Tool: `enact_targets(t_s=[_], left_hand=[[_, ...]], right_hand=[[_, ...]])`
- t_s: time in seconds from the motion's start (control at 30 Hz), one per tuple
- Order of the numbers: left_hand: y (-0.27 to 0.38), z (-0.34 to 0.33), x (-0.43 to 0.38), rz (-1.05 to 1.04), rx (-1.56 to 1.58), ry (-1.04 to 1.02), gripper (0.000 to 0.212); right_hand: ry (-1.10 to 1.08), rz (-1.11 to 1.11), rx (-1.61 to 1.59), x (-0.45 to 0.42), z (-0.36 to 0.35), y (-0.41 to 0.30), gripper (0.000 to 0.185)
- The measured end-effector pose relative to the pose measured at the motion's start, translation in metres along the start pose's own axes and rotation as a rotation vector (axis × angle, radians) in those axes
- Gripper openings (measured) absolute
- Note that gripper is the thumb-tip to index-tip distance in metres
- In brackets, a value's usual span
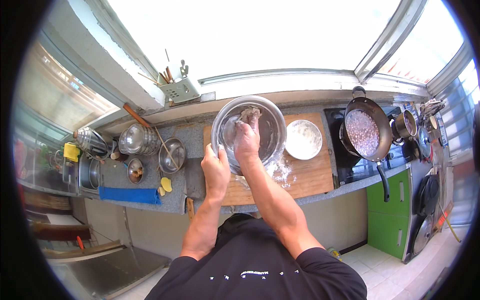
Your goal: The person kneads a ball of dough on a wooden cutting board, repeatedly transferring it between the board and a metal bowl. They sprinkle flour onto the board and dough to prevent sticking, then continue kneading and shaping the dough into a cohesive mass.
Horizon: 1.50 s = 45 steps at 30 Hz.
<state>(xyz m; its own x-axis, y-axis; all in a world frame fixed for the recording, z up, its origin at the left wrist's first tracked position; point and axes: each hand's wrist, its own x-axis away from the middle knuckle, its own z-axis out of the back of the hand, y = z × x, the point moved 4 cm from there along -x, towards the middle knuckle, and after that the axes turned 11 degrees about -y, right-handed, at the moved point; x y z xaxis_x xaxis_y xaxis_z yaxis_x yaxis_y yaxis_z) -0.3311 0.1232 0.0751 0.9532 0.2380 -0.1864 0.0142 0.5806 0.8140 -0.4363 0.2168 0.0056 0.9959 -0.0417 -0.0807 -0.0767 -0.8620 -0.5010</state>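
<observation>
A large stainless steel bowl stands tilted over the wooden board. My left hand grips its near left rim, thumb on the edge. Inside the bowl is my right hand, dusted with flour, its fingers in a lump of pale dough against the far wall. The fingertips are partly hidden by the dough. White smears coat the bowl's inner wall. Just right of it, a smaller white bowl holds flour. Loose flour lies scattered on the board between the bowls and my right forearm.
A wok with simmering contents sits on the black cooktop, its handle over the counter edge. Leftward are a steel basin with chopsticks, stacked bowls, a blue cloth and a sink. A utensil holder stands on the sill.
</observation>
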Motion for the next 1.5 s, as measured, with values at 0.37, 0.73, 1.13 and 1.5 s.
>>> enact_targets(t_s=[0.37, 0.73, 1.13, 1.5], left_hand=[[-0.013, -0.007, 0.001, -0.014, -0.020, 0.036, 0.015], [0.000, 0.003, -0.004, -0.002, 0.055, 0.030, 0.013], [-0.005, 0.014, -0.019, -0.058, -0.129, -0.019, 0.018], [0.013, 0.013, -0.016, -0.199, -0.254, -0.042, 0.039]], right_hand=[[0.179, 0.015, -0.113, 0.003, 0.004, -0.006, 0.072], [0.023, -0.070, -0.022, 0.001, -0.008, -0.003, 0.062], [-0.927, -0.155, 1.648, 0.024, -0.040, -0.028, 0.039], [-0.759, 0.142, 2.906, 0.025, 0.032, -0.017, 0.053]])
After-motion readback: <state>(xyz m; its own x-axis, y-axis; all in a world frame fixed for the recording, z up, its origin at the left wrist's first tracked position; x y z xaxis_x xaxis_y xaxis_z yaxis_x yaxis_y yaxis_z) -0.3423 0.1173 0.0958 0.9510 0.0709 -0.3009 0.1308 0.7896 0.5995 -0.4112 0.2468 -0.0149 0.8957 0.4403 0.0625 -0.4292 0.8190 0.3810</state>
